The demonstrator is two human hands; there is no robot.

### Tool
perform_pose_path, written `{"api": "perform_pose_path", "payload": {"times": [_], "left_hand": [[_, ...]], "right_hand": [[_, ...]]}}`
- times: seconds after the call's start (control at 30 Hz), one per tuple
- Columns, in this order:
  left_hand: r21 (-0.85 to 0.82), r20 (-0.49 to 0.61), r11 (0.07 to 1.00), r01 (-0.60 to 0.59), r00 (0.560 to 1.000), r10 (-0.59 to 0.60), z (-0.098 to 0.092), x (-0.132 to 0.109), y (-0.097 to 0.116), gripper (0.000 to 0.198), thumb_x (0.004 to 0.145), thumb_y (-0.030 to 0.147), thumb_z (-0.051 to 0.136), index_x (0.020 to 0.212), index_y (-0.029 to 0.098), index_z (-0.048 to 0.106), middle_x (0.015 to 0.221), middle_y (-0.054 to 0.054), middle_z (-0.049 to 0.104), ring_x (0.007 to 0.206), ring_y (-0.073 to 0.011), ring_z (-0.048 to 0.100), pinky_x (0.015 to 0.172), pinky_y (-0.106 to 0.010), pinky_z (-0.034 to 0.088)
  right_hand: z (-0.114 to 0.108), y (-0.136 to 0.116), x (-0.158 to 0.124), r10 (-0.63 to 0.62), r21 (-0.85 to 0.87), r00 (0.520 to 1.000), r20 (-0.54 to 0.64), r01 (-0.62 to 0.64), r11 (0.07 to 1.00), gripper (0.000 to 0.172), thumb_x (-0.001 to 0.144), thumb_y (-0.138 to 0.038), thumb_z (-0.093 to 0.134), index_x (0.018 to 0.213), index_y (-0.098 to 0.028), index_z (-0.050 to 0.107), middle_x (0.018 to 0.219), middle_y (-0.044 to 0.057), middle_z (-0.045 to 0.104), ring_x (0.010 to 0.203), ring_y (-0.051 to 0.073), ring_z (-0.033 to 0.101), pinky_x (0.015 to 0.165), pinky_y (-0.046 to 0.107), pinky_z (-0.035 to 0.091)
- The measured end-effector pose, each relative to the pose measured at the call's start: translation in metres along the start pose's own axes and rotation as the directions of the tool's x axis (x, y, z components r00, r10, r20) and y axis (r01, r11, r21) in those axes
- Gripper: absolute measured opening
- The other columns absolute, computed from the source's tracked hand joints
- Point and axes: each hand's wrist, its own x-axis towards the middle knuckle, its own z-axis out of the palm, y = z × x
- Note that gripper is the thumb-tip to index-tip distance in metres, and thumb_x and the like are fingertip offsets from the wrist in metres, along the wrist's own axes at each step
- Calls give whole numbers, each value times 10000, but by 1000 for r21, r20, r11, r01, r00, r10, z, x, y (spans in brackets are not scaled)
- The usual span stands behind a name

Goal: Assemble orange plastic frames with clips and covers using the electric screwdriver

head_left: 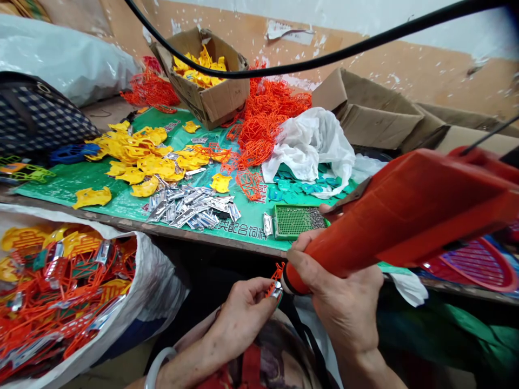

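Note:
My right hand (336,286) is wrapped round a big orange power screwdriver (405,216), whose tip points left and down at a small part. My left hand (243,313) pinches that small orange plastic piece with a silver metal clip (275,283) right at the tool's tip, over my lap. A green tray of small screws (298,220) sits on the table edge just above my hands.
On the green mat (101,183) lie yellow plastic pieces (141,156), silver clips (190,208) and orange frames (263,119). A cardboard box (206,75) holds more yellow pieces. A white sack of finished parts (60,292) stands at left. A black cable (324,59) hangs overhead.

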Motion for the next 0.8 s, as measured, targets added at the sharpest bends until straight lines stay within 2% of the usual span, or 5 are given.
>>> {"api": "perform_pose_path", "payload": {"times": [0.17,0.33,0.53,0.67,0.8], "left_hand": [[-192,86,978,80,994,-65,-3,1,6,133,716,226,600,742,126,684,563,52,466,520,-83,305,503,-246,195],[-438,154,877,197,978,-143,-10,7,5,83,604,201,661,646,130,657,578,24,550,519,-79,391,522,-224,252],[-479,221,822,308,948,-227,-19,10,9,82,618,143,673,695,129,700,616,10,614,550,-108,507,606,-245,366],[-570,210,749,339,941,-267,-22,9,11,96,598,108,704,686,132,677,607,21,615,560,-119,544,666,-273,422],[-623,274,671,402,916,-294,-22,13,6,76,613,93,685,688,105,679,574,8,619,509,-103,529,613,-253,426]], "right_hand": [[-1,2,0,30,59,999,19,-31,998,132,716,-143,741,692,-199,624,723,-27,614,639,123,568,652,295,501],[-6,6,8,21,273,983,182,-71,959,166,686,-134,710,796,-226,627,712,-36,585,615,144,581,655,351,518],[-13,11,32,-122,532,904,409,-128,837,550,698,-229,776,1186,-352,554,705,-59,600,578,136,576,568,310,510],[-15,16,42,-200,560,857,476,-120,820,552,692,-289,774,1201,-335,565,655,-54,561,521,132,542,508,295,494],[-15,18,43,-255,585,825,504,-109,804,531,708,-303,737,1205,-365,561,645,-53,540,510,138,537,488,296,494]]}}
